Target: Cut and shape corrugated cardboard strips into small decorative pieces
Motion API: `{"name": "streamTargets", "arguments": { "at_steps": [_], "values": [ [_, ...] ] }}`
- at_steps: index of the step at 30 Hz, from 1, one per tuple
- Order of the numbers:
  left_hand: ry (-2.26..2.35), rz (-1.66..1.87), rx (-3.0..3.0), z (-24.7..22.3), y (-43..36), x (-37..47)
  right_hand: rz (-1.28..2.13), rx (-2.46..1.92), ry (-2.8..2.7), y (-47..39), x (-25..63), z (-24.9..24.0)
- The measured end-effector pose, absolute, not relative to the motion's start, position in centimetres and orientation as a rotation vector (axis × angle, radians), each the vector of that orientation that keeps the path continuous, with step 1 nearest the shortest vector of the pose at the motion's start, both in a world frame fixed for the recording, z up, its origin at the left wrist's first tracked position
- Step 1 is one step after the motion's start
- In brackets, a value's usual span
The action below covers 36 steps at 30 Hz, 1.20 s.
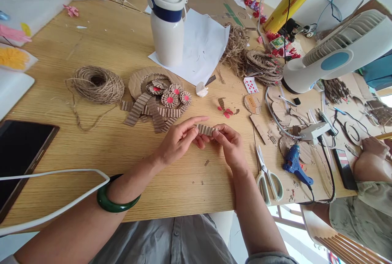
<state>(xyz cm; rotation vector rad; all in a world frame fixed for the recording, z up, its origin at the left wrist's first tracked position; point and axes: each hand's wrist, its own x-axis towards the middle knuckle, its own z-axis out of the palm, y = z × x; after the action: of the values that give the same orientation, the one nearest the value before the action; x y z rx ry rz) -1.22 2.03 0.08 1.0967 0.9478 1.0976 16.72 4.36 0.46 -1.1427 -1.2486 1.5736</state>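
Head camera showed a short corrugated strip (204,129) stretched between two hands over the table (183,198). The left hand (177,139) pinched one end between thumb and fingers, forefinger extended along its far side; the right hand (229,142) pinched the other, so the fingers hid both tips. Beyond, paper flowers (170,99) and loose strips (137,109) partly covered a cardboard ring (134,82). A lidded white bottle (167,39) concealed any contents. The frame cut off a dark-screened device (24,149) at left and a co-worker's arm (370,168) at right.

Brt soft light, edge distort'n.
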Motion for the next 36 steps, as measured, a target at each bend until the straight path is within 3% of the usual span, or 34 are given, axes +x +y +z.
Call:
{"name": "streamTargets", "arguments": {
  "at_steps": [24, 36],
  "values": [
    [1.158, 1.331, 1.092, -0.36, 2.51, -1.54, 1.648, -1.088, -1.179, 4.44, 16.88, 0.16],
    [0.999, 1.227, 0.870, -0.45, 2.71, -1.21, 1.637, -1.139, -1.261, 4.44, 16.91, 0.40]
  ]
}}
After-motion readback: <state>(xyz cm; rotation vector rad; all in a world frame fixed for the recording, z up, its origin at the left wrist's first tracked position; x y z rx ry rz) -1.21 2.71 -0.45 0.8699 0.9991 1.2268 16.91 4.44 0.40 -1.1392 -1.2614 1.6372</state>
